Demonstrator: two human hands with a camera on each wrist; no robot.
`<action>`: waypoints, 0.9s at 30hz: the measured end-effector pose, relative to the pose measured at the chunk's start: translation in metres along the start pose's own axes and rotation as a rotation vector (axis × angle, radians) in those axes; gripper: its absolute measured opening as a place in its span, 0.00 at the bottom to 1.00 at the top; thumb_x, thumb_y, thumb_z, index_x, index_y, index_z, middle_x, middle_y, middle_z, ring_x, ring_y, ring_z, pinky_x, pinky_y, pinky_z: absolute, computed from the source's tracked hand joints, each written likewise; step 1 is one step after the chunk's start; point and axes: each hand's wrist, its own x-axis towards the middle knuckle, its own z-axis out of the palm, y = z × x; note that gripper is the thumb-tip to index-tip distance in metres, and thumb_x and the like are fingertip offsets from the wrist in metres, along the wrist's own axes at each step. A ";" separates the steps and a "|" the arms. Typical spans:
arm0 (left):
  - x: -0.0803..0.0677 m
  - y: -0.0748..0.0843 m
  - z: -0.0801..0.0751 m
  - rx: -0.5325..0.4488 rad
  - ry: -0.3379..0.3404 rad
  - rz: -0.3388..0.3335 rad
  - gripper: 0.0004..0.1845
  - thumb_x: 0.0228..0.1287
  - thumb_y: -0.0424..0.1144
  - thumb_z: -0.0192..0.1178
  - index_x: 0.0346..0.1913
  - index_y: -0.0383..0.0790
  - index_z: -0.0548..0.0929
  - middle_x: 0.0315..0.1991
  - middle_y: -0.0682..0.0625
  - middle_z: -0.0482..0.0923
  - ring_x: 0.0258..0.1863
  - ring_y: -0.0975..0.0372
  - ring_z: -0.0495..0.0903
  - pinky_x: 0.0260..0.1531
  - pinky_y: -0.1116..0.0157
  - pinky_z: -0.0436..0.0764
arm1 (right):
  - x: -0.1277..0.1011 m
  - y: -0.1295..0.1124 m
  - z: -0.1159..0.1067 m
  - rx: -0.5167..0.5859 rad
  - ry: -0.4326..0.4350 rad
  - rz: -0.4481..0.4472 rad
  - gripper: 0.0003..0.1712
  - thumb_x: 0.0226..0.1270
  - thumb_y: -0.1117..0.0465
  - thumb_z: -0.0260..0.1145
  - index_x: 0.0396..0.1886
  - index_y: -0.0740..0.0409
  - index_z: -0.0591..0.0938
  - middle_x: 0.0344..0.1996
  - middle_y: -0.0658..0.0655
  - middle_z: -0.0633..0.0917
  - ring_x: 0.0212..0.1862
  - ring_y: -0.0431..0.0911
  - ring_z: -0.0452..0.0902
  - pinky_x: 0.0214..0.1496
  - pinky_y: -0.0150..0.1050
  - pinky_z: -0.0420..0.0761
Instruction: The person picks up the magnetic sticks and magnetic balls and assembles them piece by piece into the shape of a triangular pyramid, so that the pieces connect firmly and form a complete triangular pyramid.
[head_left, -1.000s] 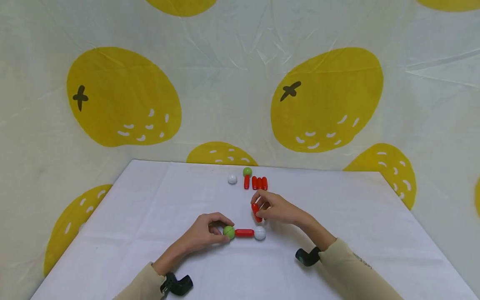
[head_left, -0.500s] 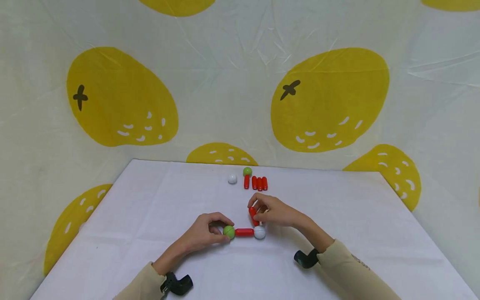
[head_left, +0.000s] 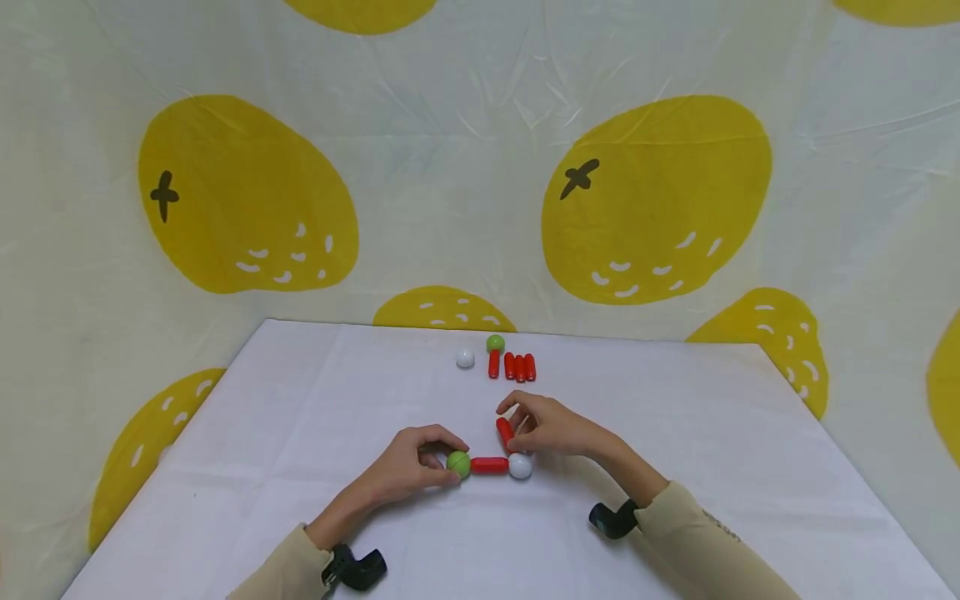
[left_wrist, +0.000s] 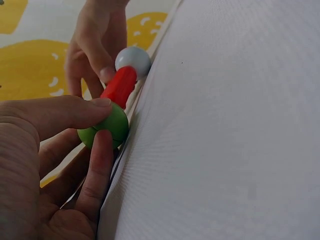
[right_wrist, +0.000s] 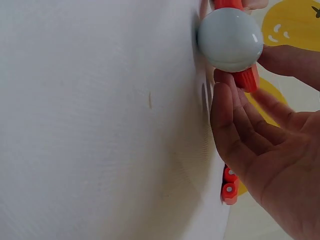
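In the head view, my left hand (head_left: 420, 458) pinches a green ball (head_left: 458, 464) between thumb and fingers. A red toy rod (head_left: 489, 465) joins this ball to a white ball (head_left: 521, 466) on its right. A second red rod (head_left: 505, 433) slants away from the white ball, its near end against it. My right hand (head_left: 555, 425) is curved loosely about this second rod, thumb close to its lower end and index fingertip just above its top. In the right wrist view, the rod (right_wrist: 246, 80) shows beyond the white ball (right_wrist: 230, 40), between spread fingers.
Toward the back of the white-covered table (head_left: 360, 358) lie a loose white ball (head_left: 465, 358), a green ball (head_left: 495, 342) touching a red rod (head_left: 493, 364), and several red rods (head_left: 520, 367) side by side. A lemon-patterned cloth (head_left: 450, 183) hangs behind.
My right hand has moved slightly left and nearer, bringing the second red rod against the white ball. Its fingers have since loosened around the rod. My left hand has stayed on the green ball.
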 end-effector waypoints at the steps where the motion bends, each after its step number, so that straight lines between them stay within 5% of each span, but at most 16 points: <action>1: 0.000 0.000 0.000 -0.001 0.000 -0.002 0.18 0.60 0.41 0.75 0.54 0.49 0.88 0.50 0.53 0.86 0.46 0.64 0.81 0.42 0.73 0.82 | 0.000 0.000 0.000 -0.009 0.002 0.009 0.25 0.65 0.61 0.71 0.61 0.58 0.76 0.46 0.57 0.85 0.45 0.45 0.81 0.47 0.40 0.86; 27: 0.000 0.004 -0.001 -0.006 0.007 -0.019 0.18 0.60 0.41 0.75 0.54 0.48 0.88 0.50 0.53 0.87 0.45 0.64 0.80 0.41 0.73 0.82 | 0.005 0.003 -0.003 -0.034 -0.024 0.037 0.24 0.65 0.60 0.72 0.60 0.58 0.81 0.43 0.55 0.84 0.42 0.45 0.79 0.44 0.37 0.84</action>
